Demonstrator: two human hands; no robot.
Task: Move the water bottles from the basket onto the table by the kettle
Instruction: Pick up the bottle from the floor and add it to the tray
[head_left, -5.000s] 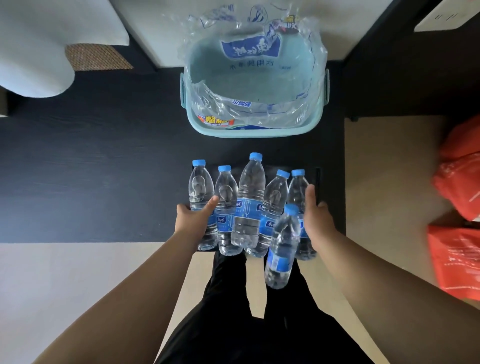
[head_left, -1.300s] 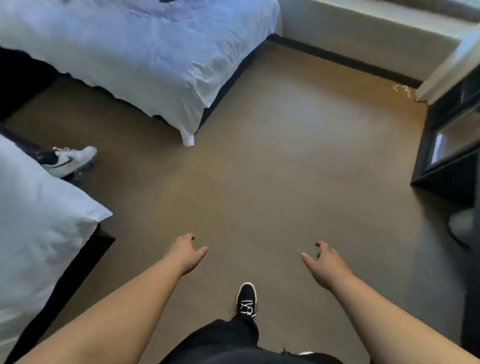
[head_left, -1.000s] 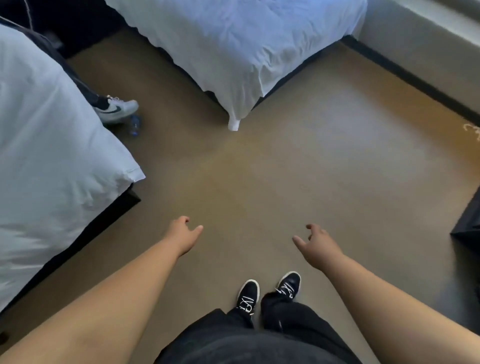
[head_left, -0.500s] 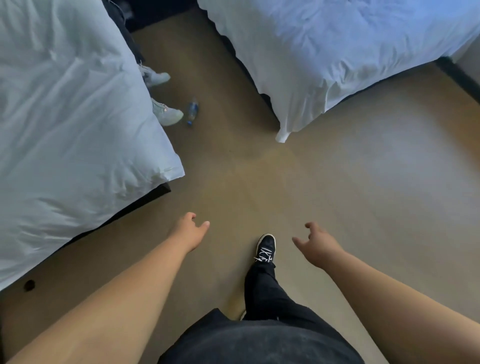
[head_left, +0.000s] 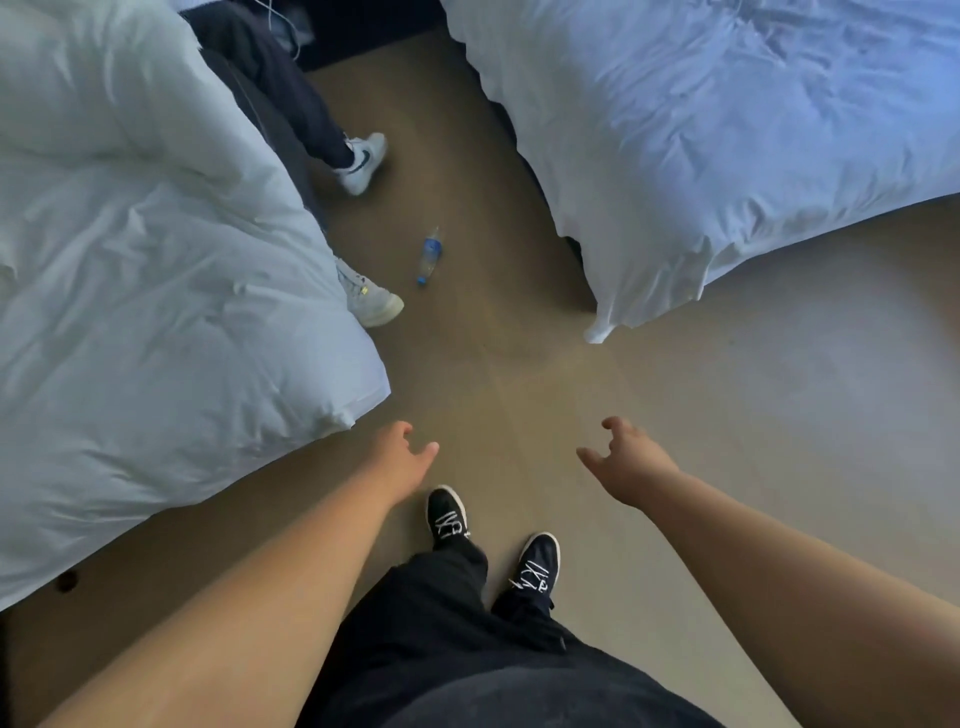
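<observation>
One clear water bottle (head_left: 429, 255) with a blue label and blue cap lies on its side on the tan carpet, in the aisle between two beds. My left hand (head_left: 400, 457) is held out low in front of me, fingers apart and empty, well short of the bottle. My right hand (head_left: 623, 462) hangs at the same height to the right, fingers loosely curled and holding nothing. The basket, the table and the kettle are out of view.
A bed with a white duvet (head_left: 156, 270) fills the left side and a second bed (head_left: 727, 130) the upper right. Another person's legs in dark trousers and white sneakers (head_left: 363, 161) stand in the aisle beyond the bottle. My own black shoes (head_left: 447, 517) are below my hands.
Five seconds ago my hands were at bottles standing on the dark table by the basket. Since then the view has swung across the room to the aisle, and both hands stay empty.
</observation>
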